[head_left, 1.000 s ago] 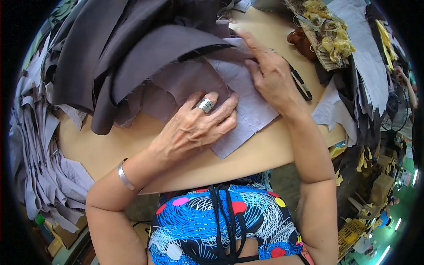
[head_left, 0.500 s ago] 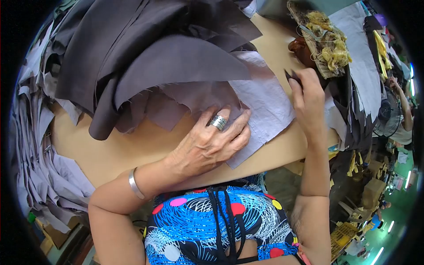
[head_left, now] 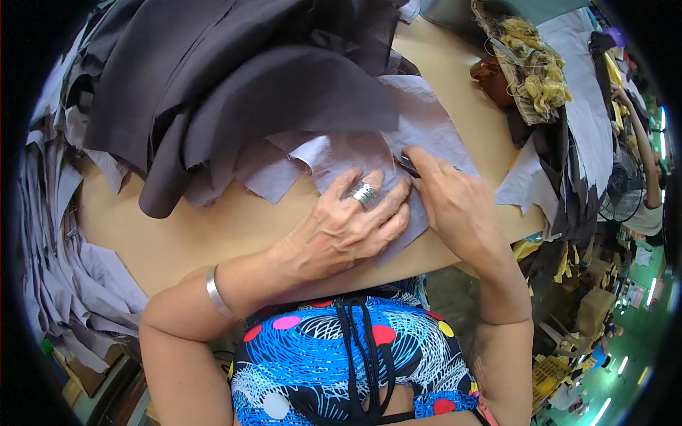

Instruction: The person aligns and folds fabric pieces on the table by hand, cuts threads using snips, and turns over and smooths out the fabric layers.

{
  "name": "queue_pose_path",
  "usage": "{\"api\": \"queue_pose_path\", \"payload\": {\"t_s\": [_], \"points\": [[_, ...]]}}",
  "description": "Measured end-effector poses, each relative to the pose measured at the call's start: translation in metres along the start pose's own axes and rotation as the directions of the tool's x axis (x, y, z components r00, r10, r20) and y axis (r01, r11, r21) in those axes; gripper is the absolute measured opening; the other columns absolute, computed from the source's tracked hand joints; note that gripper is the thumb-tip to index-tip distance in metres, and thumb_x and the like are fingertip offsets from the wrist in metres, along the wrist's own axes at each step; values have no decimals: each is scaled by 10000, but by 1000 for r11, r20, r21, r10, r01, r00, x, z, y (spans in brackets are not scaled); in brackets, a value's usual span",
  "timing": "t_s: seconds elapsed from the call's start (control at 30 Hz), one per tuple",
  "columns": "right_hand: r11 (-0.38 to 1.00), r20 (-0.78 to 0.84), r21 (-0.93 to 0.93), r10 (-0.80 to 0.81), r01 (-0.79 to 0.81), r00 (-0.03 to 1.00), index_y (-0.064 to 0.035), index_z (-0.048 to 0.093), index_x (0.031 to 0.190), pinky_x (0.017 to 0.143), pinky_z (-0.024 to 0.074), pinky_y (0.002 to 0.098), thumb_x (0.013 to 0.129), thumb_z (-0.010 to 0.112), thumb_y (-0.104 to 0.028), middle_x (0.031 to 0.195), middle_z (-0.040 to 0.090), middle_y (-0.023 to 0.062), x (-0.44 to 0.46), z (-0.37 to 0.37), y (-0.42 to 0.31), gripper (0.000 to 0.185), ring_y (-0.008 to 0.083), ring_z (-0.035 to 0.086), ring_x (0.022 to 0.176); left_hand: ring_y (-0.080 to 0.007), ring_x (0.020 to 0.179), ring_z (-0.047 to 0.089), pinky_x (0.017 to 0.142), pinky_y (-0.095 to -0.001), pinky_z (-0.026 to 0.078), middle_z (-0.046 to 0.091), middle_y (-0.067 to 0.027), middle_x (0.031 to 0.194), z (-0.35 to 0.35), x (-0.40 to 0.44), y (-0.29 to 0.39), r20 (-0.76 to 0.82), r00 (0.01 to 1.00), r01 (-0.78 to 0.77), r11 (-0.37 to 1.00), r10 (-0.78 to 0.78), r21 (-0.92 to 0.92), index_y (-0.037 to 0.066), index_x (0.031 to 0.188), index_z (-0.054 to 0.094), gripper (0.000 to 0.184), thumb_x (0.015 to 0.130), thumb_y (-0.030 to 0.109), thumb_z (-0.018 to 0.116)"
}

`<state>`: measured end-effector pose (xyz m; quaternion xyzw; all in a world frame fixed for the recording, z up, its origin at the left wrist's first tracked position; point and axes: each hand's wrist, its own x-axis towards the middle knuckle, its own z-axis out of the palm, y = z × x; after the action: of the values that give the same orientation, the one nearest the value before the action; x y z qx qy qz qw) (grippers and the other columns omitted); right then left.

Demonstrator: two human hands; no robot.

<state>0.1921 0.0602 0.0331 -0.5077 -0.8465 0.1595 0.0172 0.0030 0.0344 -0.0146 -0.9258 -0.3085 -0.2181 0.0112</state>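
Note:
My left hand [head_left: 337,231], with a wide silver ring, lies over a light greyish-purple fabric piece [head_left: 426,117]. Its fingers are apart, pressing the cloth down near the table's front edge. Beside those fingertips, my right hand [head_left: 455,206] is closed around small dark thread snips [head_left: 407,166]. Their tips point up and left, at the fabric's seam edge; most of the tool is hidden in the palm. Behind both hands, a large heap of dark brown fabric [head_left: 284,92] lies folded, its frayed edge overhanging paler pieces [head_left: 266,170].
A tan tabletop [head_left: 170,245] carries the work. At the back right sits a reddish-brown object [head_left: 491,79] beside a board covered with yellowish clumps [head_left: 533,71]. Fabric layers hang at the left edge [head_left: 53,234] and the right [head_left: 582,142]. A black fan [head_left: 621,184] stands beyond, near another person's arm [head_left: 643,142].
My right hand has come left and down from beside the brown object to the fabric by my left fingers, bringing the snips with it. My left hand has shifted slightly.

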Motion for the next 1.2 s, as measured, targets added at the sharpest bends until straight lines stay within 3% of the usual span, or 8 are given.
{"api": "queue_pose_path", "payload": {"t_s": [0.2, 0.3, 0.5, 0.7, 0.9, 1.0, 1.1, 1.2], "points": [[999, -99, 38, -31, 35, 995, -31, 506, 1173, 662, 471, 462, 845, 541, -50, 925, 633, 199, 13, 3, -4, 331, 380, 610, 796, -235, 1020, 544, 848, -356, 455, 580, -61, 1191, -6, 1, -2, 3, 1000, -7, 1000, 7, 12, 99, 1037, 594, 311, 741, 180, 546], [997, -154, 47, -51, 59, 987, -29, 514, 1163, 651, 471, 467, 844, 539, -58, 888, 638, 195, 20, 9, -3, 321, 386, 609, 778, -268, 1035, 534, 886, -405, 434, 563, -131, 1135, -5, 1, -4, 15, 998, -55, 998, 55, -45, 26, 1052, 569, 351, 754, 206, 523], [994, -209, -8, -105, 106, 972, 4, 540, 897, 552, 498, 456, 815, 500, -54, 731, 621, 208, 41, 11, -4, 109, 384, 628, 655, -266, 1041, 531, 892, -396, 427, 566, -124, 1122, 1, -2, -4, -1, 998, -59, 997, 59, -52, 46, 1052, 566, 345, 753, 214, 529], [978, -260, -11, -202, 206, 944, 10, 557, 710, 589, 508, 470, 760, 516, -52, 722, 623, 218, 65, 7, -5, 89, 396, 630, 683, -259, 1051, 530, 892, -394, 426, 562, -127, 1174, 2, -2, -5, 0, 998, -63, 995, 63, -71, 61, 1057, 557, 333, 761, 213, 532], [990, -302, 59, -104, 127, 948, 17, 597, 714, 661, 512, 475, 779, 514, -72, 781, 627, 239, 85, -2, -7, 139, 424, 619, 737, -239, 1016, 549, 851, -363, 453, 580, -111, 1174, 2, 0, -5, -32, 997, -75, 997, 74, -27, 71, 1026, 560, 291, 760, 188, 535], [992, -229, 82, -78, 99, 970, 25, 615, 715, 686, 510, 478, 785, 514, -78, 803, 629, 246, 84, -2, -4, 160, 427, 618, 761, -241, 916, 595, 773, -328, 487, 601, -120, 1125, 1, 3, -18, -54, 991, -125, 984, 119, -127, 69, 979, 562, 254, 734, 134, 566], [993, -265, 59, -86, 106, 960, 22, 622, 705, 674, 513, 482, 766, 524, -68, 789, 629, 246, 79, 4, -1, 147, 424, 624, 743, -271, 897, 614, 724, -335, 511, 637, -107, 1052, -13, 7, -38, 27, 979, 200, 917, -203, -346, 56, 955, 584, 202, 756, 86, 595], [997, -196, 23, -68, 74, 978, 13, 628, 691, 657, 519, 480, 744, 531, -56, 759, 628, 245, 78, 7, -2, 131, 421, 631, 717, -344, 843, 621, 735, -411, 501, 643, -177, 976, -20, 12, -58, -130, 840, 483, 835, -527, -264, 13, 1033, 603, 236, 852, 163, 587]]}}
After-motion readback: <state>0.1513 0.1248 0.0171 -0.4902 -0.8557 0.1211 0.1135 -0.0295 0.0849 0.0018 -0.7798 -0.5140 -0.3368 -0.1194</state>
